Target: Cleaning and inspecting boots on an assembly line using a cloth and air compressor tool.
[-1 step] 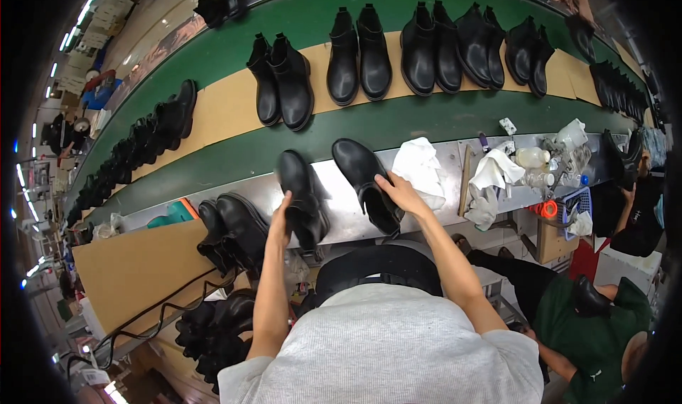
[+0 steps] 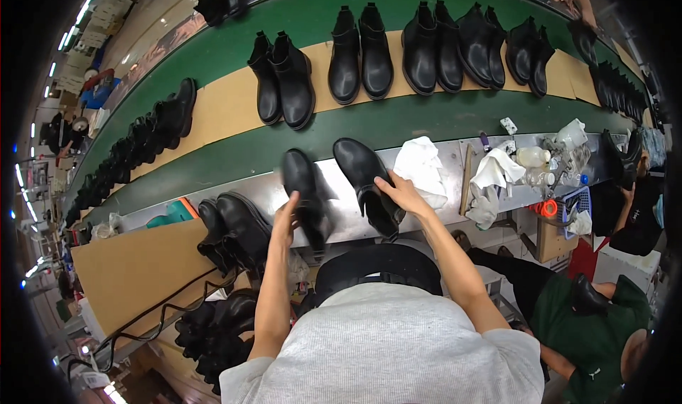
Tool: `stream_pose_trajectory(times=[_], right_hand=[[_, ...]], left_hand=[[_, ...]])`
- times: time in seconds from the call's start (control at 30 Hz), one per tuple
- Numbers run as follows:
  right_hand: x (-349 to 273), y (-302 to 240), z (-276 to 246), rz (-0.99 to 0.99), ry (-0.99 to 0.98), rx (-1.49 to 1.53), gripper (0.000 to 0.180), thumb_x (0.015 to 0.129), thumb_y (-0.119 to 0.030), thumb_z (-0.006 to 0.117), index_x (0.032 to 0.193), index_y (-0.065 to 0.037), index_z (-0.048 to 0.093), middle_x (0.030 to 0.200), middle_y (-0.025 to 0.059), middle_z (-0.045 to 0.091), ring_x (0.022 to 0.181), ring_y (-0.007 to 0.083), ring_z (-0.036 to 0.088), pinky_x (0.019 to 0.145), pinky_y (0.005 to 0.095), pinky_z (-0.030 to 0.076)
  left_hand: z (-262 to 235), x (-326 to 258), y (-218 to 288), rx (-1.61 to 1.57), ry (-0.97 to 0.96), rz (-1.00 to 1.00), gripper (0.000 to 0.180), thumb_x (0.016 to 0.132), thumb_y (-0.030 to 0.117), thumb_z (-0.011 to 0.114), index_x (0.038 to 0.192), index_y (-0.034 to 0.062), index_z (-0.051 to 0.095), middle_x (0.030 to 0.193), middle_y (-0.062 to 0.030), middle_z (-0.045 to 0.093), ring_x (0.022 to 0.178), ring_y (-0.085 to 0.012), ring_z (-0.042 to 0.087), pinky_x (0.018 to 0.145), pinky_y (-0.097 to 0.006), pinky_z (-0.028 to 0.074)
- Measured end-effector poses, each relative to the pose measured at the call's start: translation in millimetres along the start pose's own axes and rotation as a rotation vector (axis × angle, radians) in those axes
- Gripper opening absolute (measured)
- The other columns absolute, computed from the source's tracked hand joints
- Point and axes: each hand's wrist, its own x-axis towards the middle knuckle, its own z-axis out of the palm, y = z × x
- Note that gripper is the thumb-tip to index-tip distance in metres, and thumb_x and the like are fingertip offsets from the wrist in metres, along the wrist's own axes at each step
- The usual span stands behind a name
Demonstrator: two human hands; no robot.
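Two black ankle boots lie on the metal bench (image 2: 341, 216) in front of me. My left hand (image 2: 286, 221) grips the side of the left boot (image 2: 304, 187), which is blurred. My right hand (image 2: 402, 194) holds the right boot (image 2: 364, 173) at its shaft, with the toe pointing away from me. A white cloth (image 2: 423, 164) lies just right of that boot.
A green conveyor (image 2: 234, 159) carries cardboard sheets with pairs of black boots (image 2: 359, 52). More black boots (image 2: 234, 226) stand at the bench's left, beside a cardboard panel (image 2: 135, 269). Bottles and rags (image 2: 540, 162) clutter the right. A person in green (image 2: 597, 333) sits at lower right.
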Motion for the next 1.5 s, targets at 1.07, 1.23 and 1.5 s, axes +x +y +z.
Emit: stream_pose_trajectory(times=[1.07, 1.23, 1.5], right_hand=[[-69, -255, 89, -0.899, -0.498, 0.008, 0.025, 0.087, -0.013, 0.060, 0.107, 0.003, 0.059, 0.097, 0.0060, 0.063, 0.085, 0.0104, 0.058, 0.078, 0.0236, 0.047], [-173, -374, 168, -1.510, -0.793, -0.051, 0.028, 0.076, -0.004, 0.068, 0.103, 0.000, 0.060, 0.087, 0.0105, 0.060, 0.075, 0.0166, 0.060, 0.069, 0.0271, 0.049], [-299, -478, 254, -2.599, 0.218, -0.077, 0.034, 0.069, -0.008, 0.065, 0.101, -0.003, 0.056, 0.091, 0.0080, 0.052, 0.079, 0.0215, 0.052, 0.061, 0.0285, 0.048]], left_hand=[[30, -19, -84, 0.333, 0.094, 0.571, 0.061, 0.094, 0.050, 0.032, 0.114, -0.0046, 0.051, 0.111, -0.0287, 0.055, 0.108, -0.0401, 0.052, 0.091, -0.042, 0.040], [24, -39, -107, 0.449, -0.157, 0.416, 0.077, 0.093, 0.055, 0.029, 0.139, -0.0056, 0.019, 0.145, -0.0282, 0.015, 0.136, -0.0382, 0.014, 0.112, -0.037, 0.014], [25, -16, -133, 0.479, -0.195, 0.581, 0.073, 0.093, 0.051, 0.036, 0.137, -0.0071, 0.025, 0.146, -0.0300, 0.009, 0.138, -0.0380, 0.008, 0.112, -0.038, 0.012]])
